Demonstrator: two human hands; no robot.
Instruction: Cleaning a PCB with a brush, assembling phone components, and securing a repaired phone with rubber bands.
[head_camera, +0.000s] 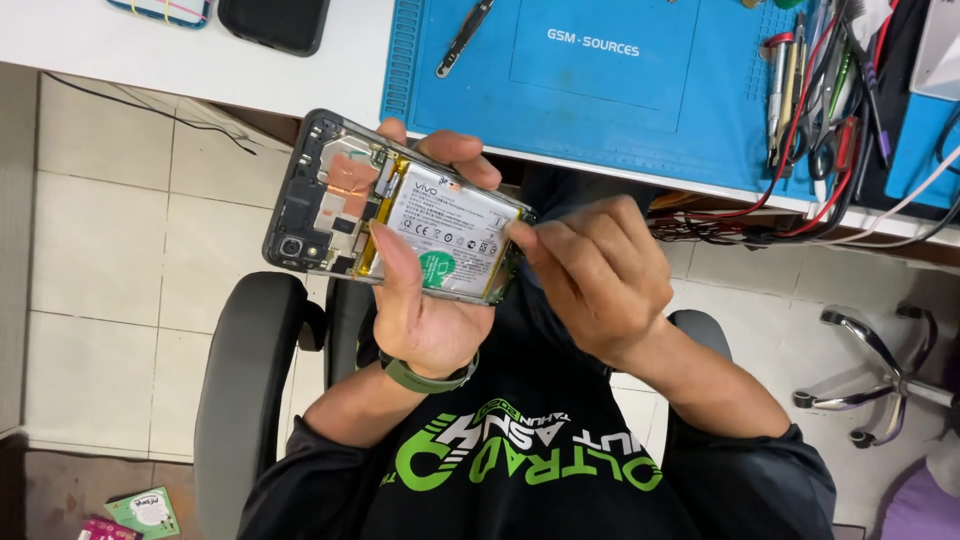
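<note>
**Opened phone held between two hands**

While the left hand (425, 310) grips the opened phone (395, 210) from beneath, its thumb lies across the white battery (450, 225) and its fingertips curl over the far edge. A green band (425, 378) circles that wrist. Just right of it, the right hand (595, 275) is closed, its fingertips pinched at the phone's near end, touching the frame beside the battery; what they pinch is too small to tell. Left of the thumb, the phone's circuit board (330, 195) and camera lie bare. Beyond both hands, the white surface (200, 55) carries a blue mat (600, 90) with tweezers (463, 38). Past the right hand, tools and red wires (820, 110) crowd the mat's edge. Below the hands sits a chair's armrest (245, 380).
</note>
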